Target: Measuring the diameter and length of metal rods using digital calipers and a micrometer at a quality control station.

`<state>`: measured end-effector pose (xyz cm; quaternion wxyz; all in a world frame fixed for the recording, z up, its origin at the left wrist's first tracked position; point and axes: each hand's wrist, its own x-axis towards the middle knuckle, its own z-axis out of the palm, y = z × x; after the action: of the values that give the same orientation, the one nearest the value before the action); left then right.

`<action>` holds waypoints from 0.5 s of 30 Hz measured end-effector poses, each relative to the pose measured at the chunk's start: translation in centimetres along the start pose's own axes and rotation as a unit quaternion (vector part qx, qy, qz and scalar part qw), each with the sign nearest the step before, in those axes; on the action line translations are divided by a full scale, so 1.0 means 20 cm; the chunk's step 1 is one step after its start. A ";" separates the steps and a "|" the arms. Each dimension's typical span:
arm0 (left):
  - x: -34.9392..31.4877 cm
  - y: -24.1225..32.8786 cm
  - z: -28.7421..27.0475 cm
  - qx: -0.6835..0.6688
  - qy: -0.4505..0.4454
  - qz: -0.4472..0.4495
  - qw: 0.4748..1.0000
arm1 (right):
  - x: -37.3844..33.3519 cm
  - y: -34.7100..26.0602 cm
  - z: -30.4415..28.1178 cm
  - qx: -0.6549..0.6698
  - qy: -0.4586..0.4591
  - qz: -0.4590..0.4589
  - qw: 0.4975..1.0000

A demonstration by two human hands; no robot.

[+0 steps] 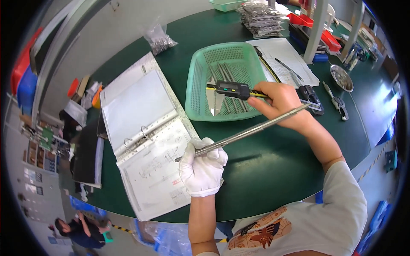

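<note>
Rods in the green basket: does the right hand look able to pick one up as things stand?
Probably not without freeing its grip: the right hand holds a caliper, partly hiding the rods, though the basket is open-topped.

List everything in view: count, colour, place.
Metal rod: at least one, silver, centre.
Table: one, dark green, middle.
Basket: one, light green, upper centre.
Basket rods: several, silver, inside it.
Caliper: one, black, over basket.
Ring binder: one, white pages, left.
Parts bag: one, clear, behind binder.
Bag stack: one, silvery, behind basket.
Papers: count unclear, white, right of basket.
Bowl: one, silver, right.
Micrometer: one, black and silver, near bowl.
Bins: at least two, red, upper right.
Other person: at least one, dark clothes, lower left.
Edges: too unclear.
Shirt: one, white, lower right.
Left hand: one, white-gloved, holding rod.
Right hand: one, bare, holding caliper.
</note>
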<state>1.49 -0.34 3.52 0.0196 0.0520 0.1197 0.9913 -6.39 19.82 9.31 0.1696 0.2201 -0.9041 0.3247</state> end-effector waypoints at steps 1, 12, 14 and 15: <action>-0.01 0.01 -0.01 0.006 -0.030 0.001 1.000 | -0.01 -0.01 0.01 0.007 -0.025 0.007 1.000; -0.05 0.00 -0.06 -0.130 0.068 -0.037 0.988 | -0.07 -0.06 0.08 0.083 -0.078 -0.005 0.994; -0.05 0.01 -0.06 -0.133 0.050 -0.045 0.989 | -0.07 -0.06 0.09 0.086 -0.080 -0.019 0.993; -0.04 0.01 -0.06 -0.130 0.031 -0.055 0.990 | -0.08 -0.04 0.10 0.101 -0.065 -0.046 0.992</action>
<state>2.24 -0.79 2.34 0.0766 0.0118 -0.0069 0.9970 -4.92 18.31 7.50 0.1022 0.2980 -0.8649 0.3908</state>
